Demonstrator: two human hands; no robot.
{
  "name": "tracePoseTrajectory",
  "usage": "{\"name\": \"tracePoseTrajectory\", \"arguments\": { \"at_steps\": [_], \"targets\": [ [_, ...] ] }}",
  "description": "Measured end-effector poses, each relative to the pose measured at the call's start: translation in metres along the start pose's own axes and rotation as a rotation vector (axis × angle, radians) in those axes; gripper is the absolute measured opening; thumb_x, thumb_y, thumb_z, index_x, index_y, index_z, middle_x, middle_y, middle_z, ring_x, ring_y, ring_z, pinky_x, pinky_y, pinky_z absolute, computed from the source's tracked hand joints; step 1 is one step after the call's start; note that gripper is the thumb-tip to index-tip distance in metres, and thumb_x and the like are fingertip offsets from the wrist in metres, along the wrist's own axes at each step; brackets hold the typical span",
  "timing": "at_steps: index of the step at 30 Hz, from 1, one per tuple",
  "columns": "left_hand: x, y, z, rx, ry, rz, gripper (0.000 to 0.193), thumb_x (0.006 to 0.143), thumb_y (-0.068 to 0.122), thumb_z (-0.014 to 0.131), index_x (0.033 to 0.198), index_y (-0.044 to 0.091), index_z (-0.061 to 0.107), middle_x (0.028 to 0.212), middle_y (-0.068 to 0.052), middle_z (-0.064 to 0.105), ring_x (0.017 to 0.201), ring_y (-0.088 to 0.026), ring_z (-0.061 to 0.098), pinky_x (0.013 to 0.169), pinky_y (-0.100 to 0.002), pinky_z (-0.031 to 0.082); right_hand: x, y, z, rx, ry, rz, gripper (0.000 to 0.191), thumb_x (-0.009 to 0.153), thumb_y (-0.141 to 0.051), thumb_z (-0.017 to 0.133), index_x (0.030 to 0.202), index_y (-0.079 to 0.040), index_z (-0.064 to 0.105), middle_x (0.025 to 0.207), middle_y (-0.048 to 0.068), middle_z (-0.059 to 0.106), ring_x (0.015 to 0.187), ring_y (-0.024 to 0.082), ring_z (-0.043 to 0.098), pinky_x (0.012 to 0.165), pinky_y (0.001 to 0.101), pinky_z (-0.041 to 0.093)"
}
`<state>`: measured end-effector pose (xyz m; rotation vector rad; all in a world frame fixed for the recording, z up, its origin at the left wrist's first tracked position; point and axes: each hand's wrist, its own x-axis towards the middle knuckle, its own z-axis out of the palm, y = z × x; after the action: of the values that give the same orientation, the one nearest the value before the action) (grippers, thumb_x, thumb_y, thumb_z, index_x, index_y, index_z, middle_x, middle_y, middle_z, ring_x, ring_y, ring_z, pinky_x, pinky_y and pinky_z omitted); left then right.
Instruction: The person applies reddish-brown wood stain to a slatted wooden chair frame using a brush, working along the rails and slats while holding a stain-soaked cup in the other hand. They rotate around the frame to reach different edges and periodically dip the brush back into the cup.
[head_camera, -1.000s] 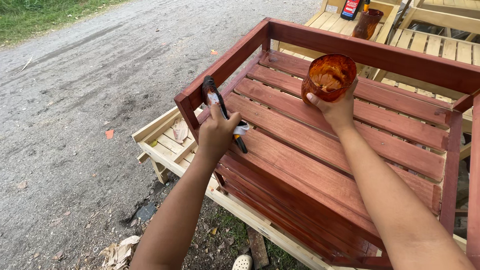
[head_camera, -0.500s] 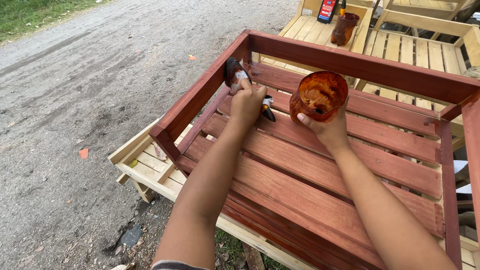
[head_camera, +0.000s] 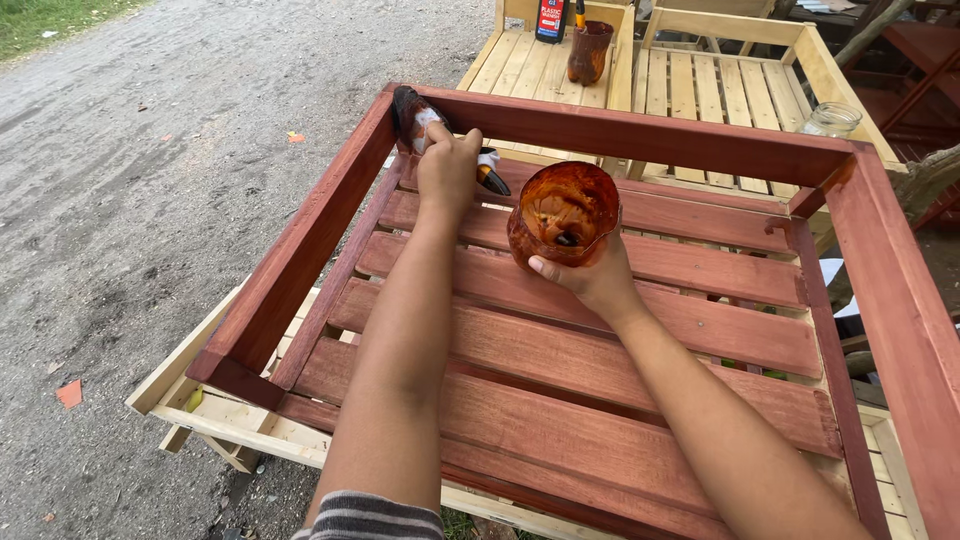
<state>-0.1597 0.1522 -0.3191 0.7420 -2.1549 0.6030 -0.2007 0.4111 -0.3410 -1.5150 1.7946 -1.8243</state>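
At the frame's far corner, left hand (head_camera: 447, 168) grips a paintbrush (head_camera: 412, 112) (fingers closed), right hand (head_camera: 592, 280) clasps a stain-smeared cup (head_camera: 562, 212).

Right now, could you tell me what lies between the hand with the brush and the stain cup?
Only stained red slats of the frame lie between the left hand and the stain cup, with the brush's handle tip, in the head view.

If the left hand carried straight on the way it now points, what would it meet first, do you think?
Most likely the stained top rail at the frame's far corner: the left hand holds a paintbrush whose bristles seem already against it, though depth is unclear.
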Motion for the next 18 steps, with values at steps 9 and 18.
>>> {"name": "tracePoseTrajectory", "arguments": {
  "at_steps": [9, 18],
  "targets": [
    [-0.027, 0.054, -0.07, -0.77, 0.179, -0.062, 0.031, 0.085, 0.007, 0.074, 0.11, 0.009, 0.055, 0.103, -0.025, 0.056, 0.078, -0.047, 0.065, 0.061, -0.053, 0.051, -0.016, 0.018, -0.041, -0.017, 0.064, -0.023, 0.08, 0.078, -0.031, 0.09, 0.138, -0.004, 0.046, 0.135, 0.011, 0.063, 0.128, 0.024, 0.063, 0.111, 0.0399, 0.054],
    [-0.054, 0.024, -0.072, -0.866, 0.338, -0.265, 0.037, 0.08, 0.005, 0.077, 0.113, 0.01, 0.063, 0.1, -0.017, 0.058, 0.086, -0.039, 0.064, 0.073, -0.047, 0.053, -0.03, 0.014, -0.05, -0.109, 0.305, -0.173, 0.095, 0.085, -0.039, 0.089, 0.147, -0.004, 0.026, 0.142, 0.018, 0.052, 0.134, 0.029, 0.057, 0.116, 0.042, 0.052]
  ]
}}
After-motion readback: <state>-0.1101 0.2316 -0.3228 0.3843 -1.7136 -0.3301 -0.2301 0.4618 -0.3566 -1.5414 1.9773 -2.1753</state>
